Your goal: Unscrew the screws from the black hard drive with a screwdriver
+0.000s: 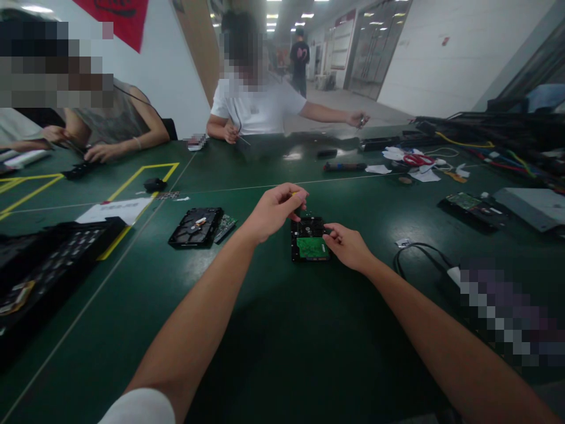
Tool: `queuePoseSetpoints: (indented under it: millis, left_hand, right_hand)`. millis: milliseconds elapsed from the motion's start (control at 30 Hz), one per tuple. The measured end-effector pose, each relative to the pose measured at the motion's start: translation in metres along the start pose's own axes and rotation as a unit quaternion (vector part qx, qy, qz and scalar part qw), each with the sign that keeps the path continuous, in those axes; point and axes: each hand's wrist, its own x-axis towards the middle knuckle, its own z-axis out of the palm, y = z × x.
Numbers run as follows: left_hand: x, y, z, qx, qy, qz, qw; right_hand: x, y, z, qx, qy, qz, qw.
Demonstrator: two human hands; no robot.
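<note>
A hard drive lies on the green table in front of me, its green circuit board facing up on the near half. Above its far end, my left hand is closed around a small screwdriver, of which a bit of yellow and dark handle shows. The screwdriver's tip is too small to make out. My right hand grips the drive's right edge with thumb and fingers. To the left, a black drive casing with small parts on it lies beside a loose circuit board.
A long black tray stands at the left over a paper sheet. On the right are another drive, a grey box, a black cable and heaped wires. Co-workers sit across the table, one in a white shirt.
</note>
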Motion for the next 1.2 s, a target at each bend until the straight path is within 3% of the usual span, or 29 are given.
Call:
queuePoseSetpoints:
  millis: [167, 400, 1200]
  left_hand:
    - [0.0012, -0.0004, -0.0021, -0.045, -0.006, -0.024, 0.999]
    - [0.0005, 0.0013, 0.0001, -0.025, 0.021, -0.022, 0.999]
    - [0.0003, 0.0002, 0.0005, -0.014, 0.006, -0.019, 1.000]
  right_hand:
    - [-0.0003, -0.0015, -0.0012, -0.004, -0.003, -0.002, 1.000]
    - [-0.0002, -0.0016, -0.0010, -0.003, -0.002, 0.004, 1.000]
    - [-0.0003, 0.0009, -0.0001, -0.001, -0.003, -0.005, 1.000]
